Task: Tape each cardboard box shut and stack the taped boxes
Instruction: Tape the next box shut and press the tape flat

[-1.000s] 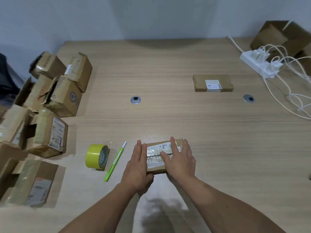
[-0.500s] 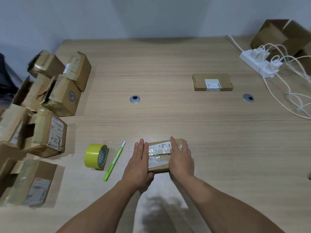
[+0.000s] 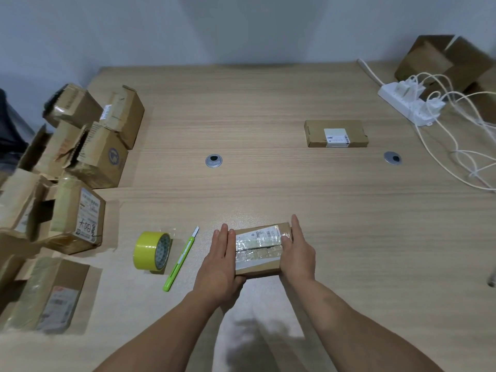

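Note:
A small cardboard box [image 3: 259, 264] lies on the wooden table [image 3: 268, 189] near its front edge, with a white label and shiny clear tape across the top seam. My left hand [image 3: 221, 267] presses flat against the box's left side, fingers straight. My right hand [image 3: 296, 256] lies flat along its right side, thumb touching the top edge. A yellow tape roll [image 3: 150, 249] stands on edge left of the box, and a green cutter [image 3: 179, 261] lies between the roll and my left hand. A flat closed box [image 3: 316, 132] sits alone at the back right.
Several worn cardboard boxes [image 3: 77, 216] are heaped along the left edge. A white power strip [image 3: 402, 103] with trailing cables lies at the back right, beside bigger brown boxes [image 3: 442, 60]. Two metal grommets [image 3: 214, 160] [image 3: 392, 158] are set in the tabletop.
My right hand slid off the top of the box to its right side, uncovering the taped seam. My left hand stayed at the left side.

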Demonstrator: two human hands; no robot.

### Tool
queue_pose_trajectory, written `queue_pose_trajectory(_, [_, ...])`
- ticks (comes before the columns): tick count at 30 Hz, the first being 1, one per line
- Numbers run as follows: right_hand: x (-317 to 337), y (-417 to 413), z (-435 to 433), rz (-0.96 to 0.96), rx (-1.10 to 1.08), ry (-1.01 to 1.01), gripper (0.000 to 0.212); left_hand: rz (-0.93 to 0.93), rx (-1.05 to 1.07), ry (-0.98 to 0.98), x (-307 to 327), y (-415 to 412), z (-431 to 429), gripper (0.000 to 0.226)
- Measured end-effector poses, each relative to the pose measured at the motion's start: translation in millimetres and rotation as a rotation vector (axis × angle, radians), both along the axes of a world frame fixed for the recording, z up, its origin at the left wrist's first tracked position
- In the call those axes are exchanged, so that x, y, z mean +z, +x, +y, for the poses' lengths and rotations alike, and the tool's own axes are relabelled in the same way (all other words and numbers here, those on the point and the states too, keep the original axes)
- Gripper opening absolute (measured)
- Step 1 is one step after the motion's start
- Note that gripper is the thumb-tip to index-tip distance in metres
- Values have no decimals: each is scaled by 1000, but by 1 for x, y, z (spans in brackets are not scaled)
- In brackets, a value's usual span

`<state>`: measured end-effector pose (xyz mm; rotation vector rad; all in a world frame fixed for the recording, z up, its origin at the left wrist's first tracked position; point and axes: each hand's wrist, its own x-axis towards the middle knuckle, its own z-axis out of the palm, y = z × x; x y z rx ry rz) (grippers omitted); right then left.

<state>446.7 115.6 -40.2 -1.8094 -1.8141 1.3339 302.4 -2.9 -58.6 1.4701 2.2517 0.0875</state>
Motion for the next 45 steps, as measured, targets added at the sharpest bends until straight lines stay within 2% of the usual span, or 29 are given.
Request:
queue_pose_trajectory(4, [2,8,-1,128,-149,-73,41,2,11,-4,-2,2,0,115])
queue_pose_trajectory(10, [13,14,2,81,-138,-186,38,-51,12,12,-3,3,-3,118])
queue_pose_trajectory(13, [28,16,10,266,-205,-269,36,-94,41,43,0,1,-7,118])
queue_pose_trajectory(15, [34,17,18,416,-238,-294,27,-125,77,58,2,0,-5,118])
queue_pose_trajectory(17, [37,17,21,486,-196,-285,16,-157,90,65,5,1,-2,115])
queue_pose_trajectory(18, [38,16,22,504,-168,-279,17,-178,91,69,7,2,0,113])
queue_pose_trajectory(21, [46,10,22,551,-116,-302,45,-247,105,85,10,5,6,110])
queue_pose_trajectory(23, [52,5,23,549,-56,-287,46,-280,116,96,11,6,9,112])
queue_pose_trajectory(26, [60,-7,17,480,56,-212,32,-403,182,127,12,7,14,122])
queue_pose_trajectory(29, [67,-18,11,316,142,-90,58,-476,258,162,13,6,12,127])
queue_pose_trajectory(31, [73,-22,8,255,162,-34,54,-516,289,157,10,3,9,128])
queue_pose_trajectory(38, [73,-24,5,234,196,29,38,-558,278,197,6,3,3,123])
queue_pose_trajectory(40, [74,-25,5,258,161,-9,35,-572,306,184,8,5,3,115])
queue_pose_trajectory(43, [73,-33,1,326,98,-127,31,-628,330,171,11,8,3,74])
queue_pose_trajectory(45, [75,-37,-3,263,179,-53,34,-604,275,189,15,12,4,77])
